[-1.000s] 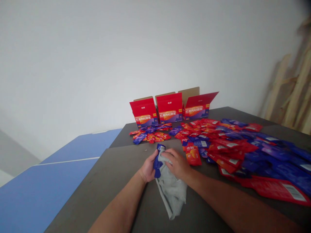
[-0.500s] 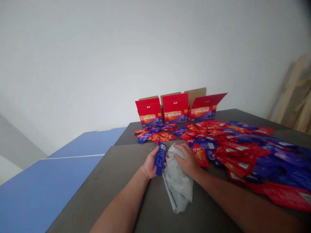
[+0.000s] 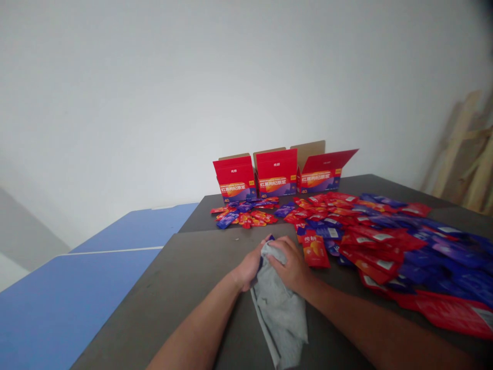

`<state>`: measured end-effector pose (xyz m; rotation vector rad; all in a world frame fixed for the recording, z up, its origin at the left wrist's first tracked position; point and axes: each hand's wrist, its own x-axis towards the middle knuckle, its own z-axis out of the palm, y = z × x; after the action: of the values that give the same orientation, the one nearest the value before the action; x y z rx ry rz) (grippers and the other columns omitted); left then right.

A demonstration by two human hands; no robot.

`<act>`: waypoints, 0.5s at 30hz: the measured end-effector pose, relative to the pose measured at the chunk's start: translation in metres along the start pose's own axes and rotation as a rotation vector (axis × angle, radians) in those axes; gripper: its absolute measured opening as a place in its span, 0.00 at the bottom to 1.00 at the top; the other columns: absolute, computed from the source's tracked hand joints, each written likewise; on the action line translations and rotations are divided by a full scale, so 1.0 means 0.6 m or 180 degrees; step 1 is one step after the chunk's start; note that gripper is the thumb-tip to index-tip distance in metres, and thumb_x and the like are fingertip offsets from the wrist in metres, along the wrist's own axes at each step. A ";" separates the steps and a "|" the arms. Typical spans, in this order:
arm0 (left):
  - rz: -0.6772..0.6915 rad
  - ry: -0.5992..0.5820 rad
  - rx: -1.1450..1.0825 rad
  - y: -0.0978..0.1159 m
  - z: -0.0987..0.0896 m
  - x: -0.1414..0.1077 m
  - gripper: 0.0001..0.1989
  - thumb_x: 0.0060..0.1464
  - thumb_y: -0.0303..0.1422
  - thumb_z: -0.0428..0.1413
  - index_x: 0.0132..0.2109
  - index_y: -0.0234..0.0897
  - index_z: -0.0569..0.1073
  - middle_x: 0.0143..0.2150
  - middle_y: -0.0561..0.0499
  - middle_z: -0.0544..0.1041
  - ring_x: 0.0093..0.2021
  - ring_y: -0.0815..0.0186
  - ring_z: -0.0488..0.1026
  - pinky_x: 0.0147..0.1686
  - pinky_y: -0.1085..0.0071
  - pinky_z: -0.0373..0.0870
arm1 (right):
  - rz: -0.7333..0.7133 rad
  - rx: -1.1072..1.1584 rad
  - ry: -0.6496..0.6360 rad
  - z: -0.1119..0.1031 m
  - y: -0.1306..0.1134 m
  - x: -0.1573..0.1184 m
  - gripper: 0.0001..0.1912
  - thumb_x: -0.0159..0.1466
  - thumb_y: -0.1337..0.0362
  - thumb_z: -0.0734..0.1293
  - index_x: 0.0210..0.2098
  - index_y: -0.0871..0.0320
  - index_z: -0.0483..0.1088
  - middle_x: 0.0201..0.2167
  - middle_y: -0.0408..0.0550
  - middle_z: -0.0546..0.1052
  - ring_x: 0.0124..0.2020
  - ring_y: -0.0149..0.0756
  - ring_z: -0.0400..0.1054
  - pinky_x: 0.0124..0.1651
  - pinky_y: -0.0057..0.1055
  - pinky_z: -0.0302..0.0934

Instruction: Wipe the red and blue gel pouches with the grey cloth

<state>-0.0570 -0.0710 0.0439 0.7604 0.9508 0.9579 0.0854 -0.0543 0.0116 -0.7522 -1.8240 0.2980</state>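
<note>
Grey knit cloth [image 3: 281,313] bunches under the left hand [image 3: 249,268] and right hand [image 3: 290,264], both curled and pressed together around a glossy blue sachet [image 3: 271,238], only its tip showing. A red-orange sachet [image 3: 315,252] lies at two o'clock on the dark tabletop [image 3: 173,288], beside a heap of slick red and blue sachets [image 3: 385,246]; three red cardboard cartons [image 3: 275,174] stand at twelve.

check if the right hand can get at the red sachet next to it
Likely yes: the red sachet lies face up right beside the right hand, with nothing covering it. That hand is on the grey cloth, though, so it may need to come off first.
</note>
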 end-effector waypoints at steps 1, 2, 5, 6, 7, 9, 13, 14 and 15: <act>0.0032 0.0028 0.0126 0.000 -0.001 0.000 0.21 0.54 0.48 0.53 0.46 0.37 0.75 0.24 0.52 0.75 0.25 0.66 0.70 0.25 0.74 0.62 | 0.0143 0.0014 0.0117 0.000 0.004 0.004 0.12 0.60 0.65 0.64 0.45 0.54 0.67 0.40 0.49 0.70 0.42 0.40 0.67 0.46 0.39 0.66; 0.0040 0.0060 0.0252 0.000 -0.003 -0.001 0.21 0.54 0.48 0.53 0.47 0.37 0.75 0.24 0.52 0.75 0.24 0.66 0.70 0.23 0.75 0.60 | 0.0280 0.0019 0.0219 -0.001 0.008 0.008 0.11 0.60 0.65 0.64 0.44 0.54 0.67 0.39 0.49 0.70 0.42 0.41 0.67 0.46 0.39 0.65; 0.0011 0.0028 0.0512 0.001 -0.008 -0.004 0.24 0.53 0.49 0.53 0.49 0.37 0.73 0.25 0.52 0.75 0.21 0.68 0.67 0.19 0.76 0.55 | 0.0606 0.0047 0.0444 -0.002 0.017 0.016 0.11 0.59 0.61 0.65 0.41 0.56 0.68 0.38 0.50 0.72 0.42 0.42 0.67 0.47 0.41 0.64; 0.0003 -0.0024 0.0553 0.002 -0.010 -0.004 0.25 0.53 0.49 0.53 0.51 0.37 0.73 0.24 0.52 0.74 0.19 0.70 0.65 0.18 0.76 0.53 | 0.0699 0.0062 0.0498 -0.002 0.020 0.018 0.11 0.59 0.60 0.65 0.41 0.56 0.68 0.38 0.50 0.72 0.42 0.43 0.68 0.47 0.41 0.64; -0.0007 -0.0084 0.0576 0.003 -0.013 -0.005 0.26 0.53 0.49 0.53 0.52 0.37 0.72 0.23 0.54 0.73 0.17 0.72 0.62 0.17 0.77 0.50 | 0.0794 0.0077 0.0538 -0.002 0.023 0.019 0.12 0.59 0.59 0.65 0.41 0.56 0.68 0.38 0.50 0.73 0.42 0.43 0.68 0.47 0.41 0.64; -0.0044 -0.0184 0.0570 0.005 -0.017 -0.005 0.26 0.53 0.49 0.53 0.54 0.38 0.71 0.19 0.57 0.67 0.14 0.75 0.55 0.15 0.78 0.44 | 0.0985 0.0103 0.0595 -0.001 0.030 0.022 0.13 0.59 0.57 0.65 0.41 0.57 0.68 0.38 0.50 0.73 0.42 0.43 0.68 0.46 0.41 0.64; -0.0263 -0.0288 0.0223 0.012 -0.024 -0.001 0.21 0.53 0.48 0.54 0.46 0.37 0.72 0.19 0.59 0.61 0.14 0.77 0.53 0.13 0.80 0.39 | 0.1315 0.0190 0.0687 0.000 0.044 0.025 0.15 0.59 0.55 0.65 0.42 0.57 0.68 0.39 0.50 0.74 0.42 0.43 0.69 0.46 0.41 0.64; -0.0319 -0.0293 0.0061 0.014 -0.025 0.002 0.19 0.53 0.48 0.54 0.41 0.35 0.72 0.19 0.59 0.60 0.14 0.78 0.53 0.12 0.80 0.40 | 0.1360 0.0216 0.0704 0.001 0.046 0.025 0.15 0.58 0.55 0.65 0.42 0.57 0.68 0.39 0.51 0.74 0.42 0.43 0.69 0.46 0.41 0.64; -0.0337 -0.0274 -0.0108 0.016 -0.026 0.004 0.18 0.53 0.47 0.54 0.37 0.34 0.71 0.20 0.58 0.60 0.15 0.78 0.54 0.12 0.81 0.42 | 0.1381 0.0237 0.0710 0.001 0.047 0.026 0.16 0.58 0.55 0.65 0.42 0.58 0.68 0.39 0.51 0.74 0.42 0.43 0.69 0.46 0.41 0.63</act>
<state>-0.0738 -0.0632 0.0455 0.7104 0.8888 0.8403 0.0913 -0.0229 0.0076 -1.0822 -1.4222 0.5378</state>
